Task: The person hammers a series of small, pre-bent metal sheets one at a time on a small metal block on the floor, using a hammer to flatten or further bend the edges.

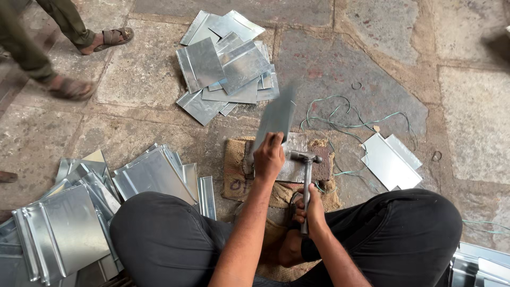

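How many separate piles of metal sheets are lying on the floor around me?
4. One pile lies ahead, a big one at the left knee, a small pair to the right, and another at the lower right edge, partly cut off.

Thin grey sheet-metal piece (pixel 276 118) in left hand (pixel 269 158) motion-blurred, edges unclear. Sandalled passer-by's legs (pixel 64 32) cut off top-left. Stack of shiny folded metal panels (pixel 481 268) cropped btm-right, prob. more beyond frame.

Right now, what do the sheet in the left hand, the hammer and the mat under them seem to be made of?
Sheet: thin metal, likely galvanised steel, dull silvery sheen, folded edge. Hammer: all metal by its look, grey head and handle. Mat: coarse brown woven sacking, probably jute, frayed edges.
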